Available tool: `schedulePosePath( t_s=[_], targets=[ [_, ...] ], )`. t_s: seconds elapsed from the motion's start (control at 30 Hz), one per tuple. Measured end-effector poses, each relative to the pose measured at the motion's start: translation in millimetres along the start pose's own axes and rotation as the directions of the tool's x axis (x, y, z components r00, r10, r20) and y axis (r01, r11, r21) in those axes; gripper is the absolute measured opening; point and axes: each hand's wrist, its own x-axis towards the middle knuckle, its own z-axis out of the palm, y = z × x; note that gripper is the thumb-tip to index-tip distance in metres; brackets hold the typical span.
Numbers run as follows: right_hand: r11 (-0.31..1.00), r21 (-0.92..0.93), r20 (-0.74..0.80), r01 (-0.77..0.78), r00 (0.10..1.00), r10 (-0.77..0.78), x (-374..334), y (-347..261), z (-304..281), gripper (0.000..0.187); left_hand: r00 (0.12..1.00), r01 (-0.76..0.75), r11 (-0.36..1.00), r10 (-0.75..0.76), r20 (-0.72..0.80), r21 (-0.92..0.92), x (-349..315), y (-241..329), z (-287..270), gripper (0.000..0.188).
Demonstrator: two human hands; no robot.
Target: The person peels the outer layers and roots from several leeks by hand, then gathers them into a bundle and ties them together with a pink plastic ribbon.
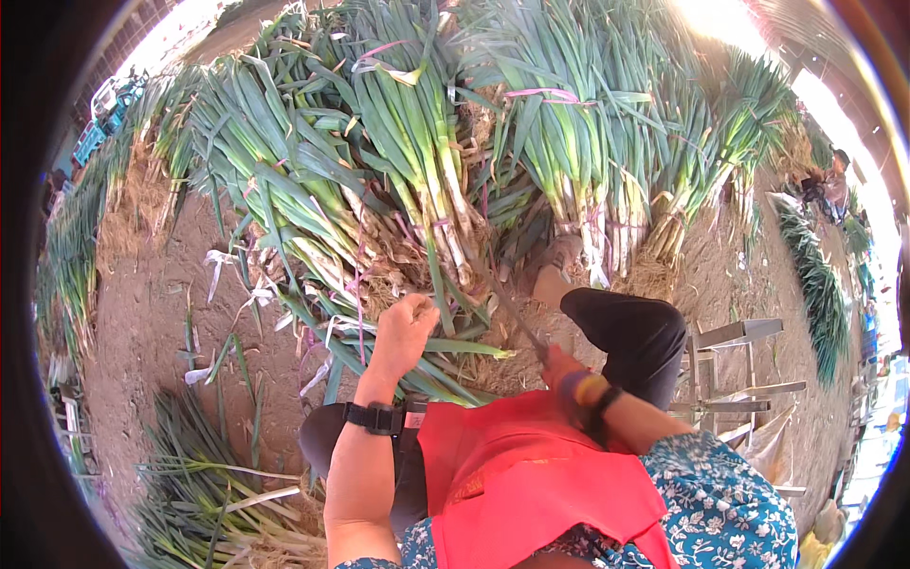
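Observation:
My left hand (406,327) is closed, its fingers curled in front of the roots of the leek bundles; what it holds, if anything, is hidden. Just beside it hangs a long green leek leaf (438,284). In my right hand (565,368), over my lap, is a long thin knife (515,315), its dark blade slanting up and away to the left. Ahead stands a leaning leek bundle (431,180), with white stalks and dirty roots toward me. Another loose leek pile (318,228) lies to its left, roots toward my left hand.
Tied leek bundles (578,142) with pink string line the far side. More leeks (218,493) lie at the lower left. To the right, a wooden stool (730,365) stands beside my leg on the dirt ground (142,313). A blue vehicle (104,119) is far left.

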Motion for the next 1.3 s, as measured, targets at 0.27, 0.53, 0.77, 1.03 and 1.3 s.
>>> schedulePosePath(
  t_s=[0.27,0.53,0.77,1.03,1.3],
  targets=[
    [0.772,-0.462,-0.474,0.437,0.614,-0.631,-22.5,-31.8,-21.4,0.053,1.000,-0.026,1.000,0.026,0.001,0.016,-18.6,-3.1,1.6,0.029],
    [0.864,-0.190,-0.524,0.467,0.695,-0.492,111.6,-219.7,-101.7,0.026,0.999,0.044,0.997,-0.045,0.011,0.066,-35.0,17.6,-20.2,0.027],
    [0.846,-0.053,-0.502,0.531,0.718,-0.482,184.7,-392.2,-166.8,0.015,0.999,-0.024,0.945,0.012,0.036,0.326,-60.0,-2.9,-35.7,0.030],
    [-0.038,-0.997,0.074,0.070,0.651,-0.756,301.4,-450.7,-272.5,0.041,1.000,-0.015,0.948,0.010,0.017,0.318,-52.8,6.6,-55.1,0.033],
    [0.166,-0.966,0.048,0.200,0.765,-0.642,266.5,-402.2,-199.1,0.026,1.000,-0.025,0.886,0.016,0.023,0.463,-79.3,-8.2,-48.1,0.026]
  ],
)
